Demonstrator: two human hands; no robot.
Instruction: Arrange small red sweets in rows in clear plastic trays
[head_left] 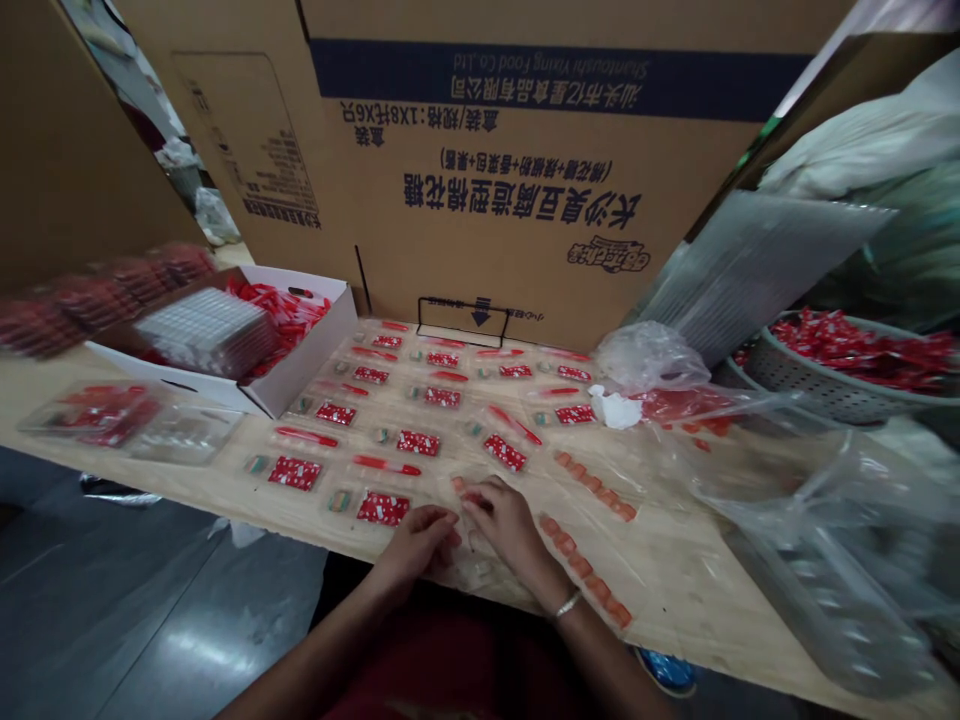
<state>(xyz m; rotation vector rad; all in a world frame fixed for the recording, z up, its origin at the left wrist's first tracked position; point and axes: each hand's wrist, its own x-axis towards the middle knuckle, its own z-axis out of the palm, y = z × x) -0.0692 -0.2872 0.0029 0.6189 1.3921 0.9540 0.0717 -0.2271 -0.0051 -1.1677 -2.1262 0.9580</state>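
Observation:
My left hand (421, 540) is at the front edge of the table, with its thumb and fingers pinched together. Close beside it, my right hand (504, 515) has its fingers curled in a pinch, and a small orange piece (457, 484) shows at the fingertips. What either hand grips is too small to make out. Clear plastic (476, 572) lies under and between the hands. To the right are two strips of orange segments (585, 570). Left of my hands, a clear tray holds a red patterned packet (383, 507) and a red pen-shaped stick (386, 465).
Several similar filled trays (418, 442) spread across the table (675, 590). At the back stands a large cardboard box (480, 200). A white box (266, 395) of red sticks is at left. At right are clear plastic bags (750, 440) and a grey basket (817, 375) of red packets.

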